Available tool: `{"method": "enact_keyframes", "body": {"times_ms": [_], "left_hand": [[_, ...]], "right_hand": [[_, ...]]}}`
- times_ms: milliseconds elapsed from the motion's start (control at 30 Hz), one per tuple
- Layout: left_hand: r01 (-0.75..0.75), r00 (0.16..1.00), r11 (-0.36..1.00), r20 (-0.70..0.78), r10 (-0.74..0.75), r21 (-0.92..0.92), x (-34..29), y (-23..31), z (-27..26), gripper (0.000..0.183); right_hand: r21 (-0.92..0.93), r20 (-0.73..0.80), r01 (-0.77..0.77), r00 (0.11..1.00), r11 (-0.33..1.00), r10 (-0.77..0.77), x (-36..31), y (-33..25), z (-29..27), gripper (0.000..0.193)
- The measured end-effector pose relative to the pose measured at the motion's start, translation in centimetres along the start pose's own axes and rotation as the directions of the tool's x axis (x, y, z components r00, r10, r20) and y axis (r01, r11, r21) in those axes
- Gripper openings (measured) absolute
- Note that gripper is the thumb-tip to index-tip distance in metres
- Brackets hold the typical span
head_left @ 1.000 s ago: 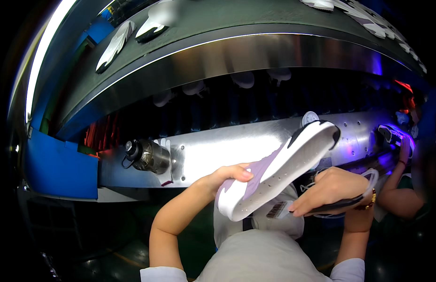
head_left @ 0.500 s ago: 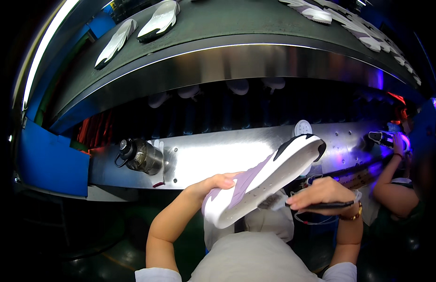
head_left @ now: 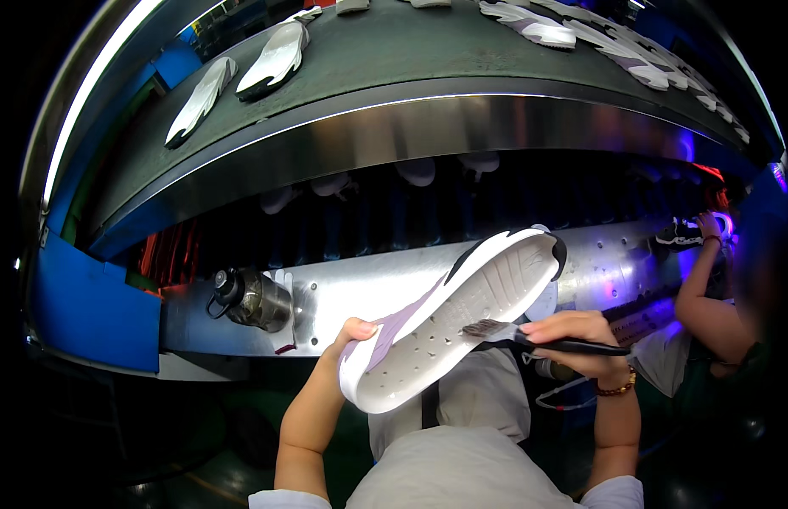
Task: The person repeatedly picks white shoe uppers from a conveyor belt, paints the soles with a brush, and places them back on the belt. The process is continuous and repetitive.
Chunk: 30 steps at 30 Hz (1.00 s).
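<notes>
White and lilac, the shoe [head_left: 449, 327] is held sole-up and tilted, its heel raised toward the steel surface [head_left: 368, 293] and its toe low over the person's lap. The left hand [head_left: 350, 332] has its grip closed around the toe end, thumb lying on the lilac edge. The right hand [head_left: 576, 339] is closed around the dark handle of a small brush [head_left: 530, 335], whose bristles touch the pale sole near its middle. A dark bottle [head_left: 251, 297] lies on its side on the steel surface, well left of the shoe. Above, more shoes [head_left: 271, 59] ride a dark conveyor belt [head_left: 411, 51]. At the far right, another person's hand [head_left: 709, 227] reaches up to a black shoe [head_left: 678, 237].
</notes>
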<state>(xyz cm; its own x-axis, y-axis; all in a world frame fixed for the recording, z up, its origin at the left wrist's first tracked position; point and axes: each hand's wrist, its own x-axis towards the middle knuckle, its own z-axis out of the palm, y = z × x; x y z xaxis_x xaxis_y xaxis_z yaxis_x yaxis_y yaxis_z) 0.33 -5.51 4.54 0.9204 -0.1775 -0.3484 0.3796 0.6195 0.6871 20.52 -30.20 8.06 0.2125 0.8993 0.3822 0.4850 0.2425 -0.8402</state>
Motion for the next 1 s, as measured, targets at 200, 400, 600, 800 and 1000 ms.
{"method": "enact_keyframes", "body": {"times_ms": [200, 400, 600, 800, 1000], "left_hand": [[-0.354, 0.935, 0.924, -0.024, 0.354, -0.143, 0.5, -0.7, -1.0, 0.077], [-0.538, 0.804, 0.680, -0.061, 0.592, -0.497, 8.9, -4.0, -0.4, 0.079], [-0.479, 0.876, 0.756, -0.186, 0.445, -0.447, 10.8, -6.1, -1.1, 0.086], [-0.558, 0.830, 0.721, -0.303, 0.469, -0.411, 9.7, -4.0, 0.8, 0.087], [-0.610, 0.788, 0.676, -0.227, 0.572, -0.413, 7.2, -2.1, 1.7, 0.084]], "right_hand": [[-0.121, 0.224, 0.068, 0.974, 0.990, -0.039, -1.5, -2.9, 1.0, 0.018], [-0.027, -0.159, -0.180, 0.972, 0.983, 0.173, 0.6, -0.1, 5.0, 0.021], [0.167, -0.198, -0.391, 0.886, 0.905, 0.419, 1.0, 2.6, 6.0, 0.019], [-0.470, -0.116, 0.170, 0.961, 0.866, -0.251, 1.7, 1.2, 8.8, 0.021], [-0.094, 0.164, 0.080, 0.984, 0.992, -0.064, 0.0, -1.9, 5.7, 0.018]]}}
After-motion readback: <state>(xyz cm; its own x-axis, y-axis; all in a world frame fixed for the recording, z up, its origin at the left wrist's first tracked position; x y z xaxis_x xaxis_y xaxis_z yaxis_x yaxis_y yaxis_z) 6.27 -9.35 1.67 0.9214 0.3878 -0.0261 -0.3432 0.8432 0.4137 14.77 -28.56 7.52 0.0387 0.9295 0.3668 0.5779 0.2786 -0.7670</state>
